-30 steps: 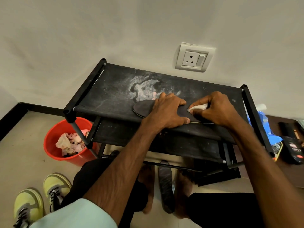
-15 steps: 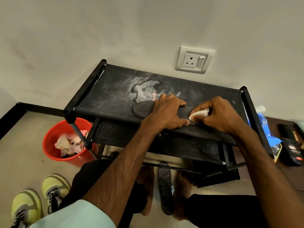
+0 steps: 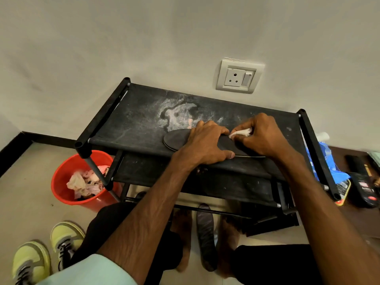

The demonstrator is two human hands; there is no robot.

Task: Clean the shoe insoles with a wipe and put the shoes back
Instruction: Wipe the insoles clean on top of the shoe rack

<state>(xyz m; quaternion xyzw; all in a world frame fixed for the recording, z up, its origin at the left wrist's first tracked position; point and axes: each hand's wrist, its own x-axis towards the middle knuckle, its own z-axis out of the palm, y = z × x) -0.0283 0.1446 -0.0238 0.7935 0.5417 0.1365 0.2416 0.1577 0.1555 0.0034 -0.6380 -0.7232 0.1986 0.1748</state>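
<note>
**Insole wiped on top shelf of shoe rack**

Person crouches at a black shoe rack (image 3: 133,124) set against the wall. A dark insole (image 3: 176,138) lies flat on the rack's top shelf, toward its near edge, long axis running left to right. The left hand (image 3: 205,145) lies on the middle of the insole, fingers spread and mostly flat across it and pressing it down, thumb at the near edge. The right hand (image 3: 265,136) is just beside the left hand, over the right part of the insole. Its fingers are curled and pinch a small bunched white wipe (image 3: 242,133), whose tip touches the insole surface next to the left index finger.

A whitish powdery stain (image 3: 178,116) marks the shelf fabric behind the insole. A second insole (image 3: 205,233) lies on the floor below the rack, between the person's bare feet (image 3: 183,223). A pair of yellow-green shoes (image 3: 30,262) stands on the floor at lower left, well apart from the rack. A red bucket (image 3: 61,182) by the rack's left leg holds crumpled pinkish wipes (image 3: 84,182). A wall socket (image 3: 239,78) sits above the rack. A blue packet (image 3: 329,161) and some dark items (image 3: 364,188) lie at the right; what they are cannot be told.
</note>
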